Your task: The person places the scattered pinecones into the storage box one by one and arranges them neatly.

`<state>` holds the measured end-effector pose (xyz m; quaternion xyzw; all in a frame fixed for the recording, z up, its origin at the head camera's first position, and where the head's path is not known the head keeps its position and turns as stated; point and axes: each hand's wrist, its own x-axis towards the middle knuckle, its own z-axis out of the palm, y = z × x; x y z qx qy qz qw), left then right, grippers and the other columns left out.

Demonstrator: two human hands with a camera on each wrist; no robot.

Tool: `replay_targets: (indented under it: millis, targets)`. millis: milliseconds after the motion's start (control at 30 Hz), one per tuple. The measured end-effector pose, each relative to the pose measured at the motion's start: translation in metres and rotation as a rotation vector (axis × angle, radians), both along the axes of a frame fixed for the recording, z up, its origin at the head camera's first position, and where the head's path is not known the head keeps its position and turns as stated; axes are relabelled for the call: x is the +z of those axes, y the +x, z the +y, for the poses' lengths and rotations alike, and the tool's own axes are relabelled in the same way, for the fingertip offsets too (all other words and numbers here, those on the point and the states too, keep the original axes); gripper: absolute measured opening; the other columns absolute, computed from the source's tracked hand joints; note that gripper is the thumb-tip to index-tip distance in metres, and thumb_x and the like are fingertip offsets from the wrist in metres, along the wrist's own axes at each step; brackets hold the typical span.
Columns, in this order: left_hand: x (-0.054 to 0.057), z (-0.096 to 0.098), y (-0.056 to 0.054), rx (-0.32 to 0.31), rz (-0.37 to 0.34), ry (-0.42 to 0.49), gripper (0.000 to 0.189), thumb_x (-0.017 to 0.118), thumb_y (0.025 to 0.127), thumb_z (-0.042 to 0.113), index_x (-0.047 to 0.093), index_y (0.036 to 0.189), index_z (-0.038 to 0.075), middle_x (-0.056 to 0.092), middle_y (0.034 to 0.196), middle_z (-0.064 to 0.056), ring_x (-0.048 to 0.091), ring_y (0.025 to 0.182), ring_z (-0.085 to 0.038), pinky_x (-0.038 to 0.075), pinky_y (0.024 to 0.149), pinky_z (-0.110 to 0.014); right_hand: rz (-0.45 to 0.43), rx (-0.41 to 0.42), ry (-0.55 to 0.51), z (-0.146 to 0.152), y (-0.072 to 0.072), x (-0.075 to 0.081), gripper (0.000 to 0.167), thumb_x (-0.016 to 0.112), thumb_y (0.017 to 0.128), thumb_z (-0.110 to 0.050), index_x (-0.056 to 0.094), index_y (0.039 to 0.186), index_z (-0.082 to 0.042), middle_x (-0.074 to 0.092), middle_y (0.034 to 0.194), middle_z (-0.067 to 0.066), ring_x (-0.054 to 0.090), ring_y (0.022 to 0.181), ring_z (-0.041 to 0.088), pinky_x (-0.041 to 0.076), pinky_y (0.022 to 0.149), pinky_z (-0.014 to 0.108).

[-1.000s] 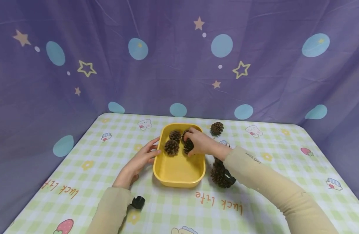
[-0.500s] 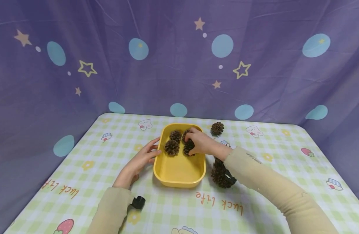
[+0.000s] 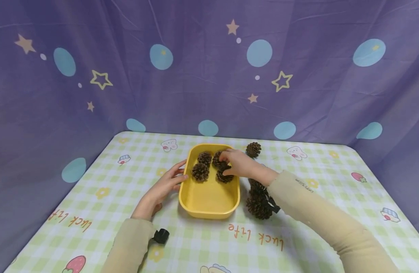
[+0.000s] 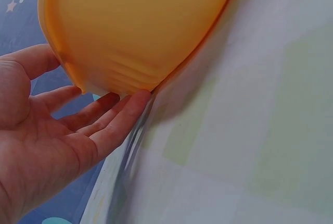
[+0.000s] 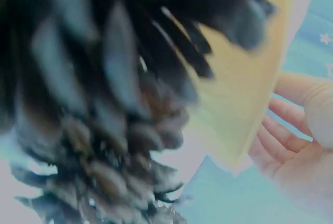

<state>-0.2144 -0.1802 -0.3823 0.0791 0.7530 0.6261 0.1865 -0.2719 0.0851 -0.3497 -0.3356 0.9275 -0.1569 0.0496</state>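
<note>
In the head view a yellow box (image 3: pixel 209 201) holds several pine cones. Two stand at its left, a far one (image 3: pixel 204 158) and a near one (image 3: pixel 200 172). At its right are a far pine cone (image 3: pixel 218 161), partly hidden by fingers, and a near pine cone (image 3: pixel 224 175). My right hand (image 3: pixel 240 163) reaches over the right rim, thumb and fingers spread apart above these two; whether they touch is hard to tell. My left hand (image 3: pixel 164 185) rests its extended fingers against the box's left wall, as the left wrist view (image 4: pixel 112 122) also shows.
One pine cone (image 3: pixel 253 150) lies behind the right hand. More pine cones (image 3: pixel 258 204) sit right of the box, below the right forearm, and loom large in the right wrist view (image 5: pixel 93 52). A checked cloth (image 3: pixel 182 250) covers the table; a purple curtain (image 3: pixel 209 102) hangs behind.
My right hand has drawn slightly right, its fingers and thumb wider apart. The near right pine cone has shifted a little right and shows more. My left hand and the box have stayed put.
</note>
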Motion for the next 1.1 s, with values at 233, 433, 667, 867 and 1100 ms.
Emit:
replay_targets:
  millis: [233,433,667,867,1100]
  targets:
    - [0.001,0.000,0.000,0.004,0.008,-0.012,0.060,0.046,0.096,0.018,0.015,0.147,0.020,0.028,0.143,-0.019,0.042,0.122,-0.038,0.046,0.091,-0.044,0.030,-0.035,-0.098,0.023,-0.008,0.008,0.036,0.070,0.079,-0.017,0.060,0.111,-0.003,0.060,0.102,0.012,0.058,0.092,0.024,0.049,0.079,0.035]
    - [0.002,0.000,0.001,0.003,0.006,-0.024,0.060,0.046,0.096,0.020,0.015,0.147,0.021,0.027,0.143,-0.018,0.042,0.122,-0.037,0.045,0.092,-0.044,0.059,-0.084,-0.151,0.045,-0.017,0.010,0.033,0.070,0.079,-0.018,0.062,0.107,-0.002,0.063,0.102,0.014,0.061,0.089,0.025,0.051,0.079,0.036]
    - [-0.008,-0.002,-0.005,0.006,0.005,-0.011,0.061,0.048,0.095,0.021,0.016,0.147,0.024,0.028,0.143,-0.017,0.043,0.121,-0.036,0.046,0.091,-0.044,0.010,-0.168,-0.194,0.071,-0.026,0.006,0.033,0.069,0.080,-0.023,0.062,0.107,-0.004,0.063,0.101,0.014,0.060,0.090,0.023,0.050,0.078,0.038]
    - [-0.018,-0.005,-0.012,0.013,0.009,-0.007,0.060,0.049,0.095,0.023,0.018,0.146,0.027,0.029,0.143,-0.016,0.044,0.120,-0.035,0.047,0.090,-0.043,0.018,-0.196,-0.189,0.090,-0.038,0.001,0.037,0.067,0.083,-0.025,0.060,0.112,-0.003,0.059,0.107,0.016,0.057,0.096,0.028,0.048,0.081,0.043]
    - [-0.003,-0.002,-0.002,0.000,0.005,0.000,0.061,0.047,0.095,0.020,0.015,0.147,0.021,0.028,0.143,-0.018,0.042,0.122,-0.039,0.046,0.092,-0.044,0.018,-0.205,-0.211,0.104,-0.049,-0.006,0.041,0.069,0.080,-0.019,0.058,0.116,-0.002,0.055,0.114,0.016,0.051,0.106,0.032,0.044,0.090,0.047]
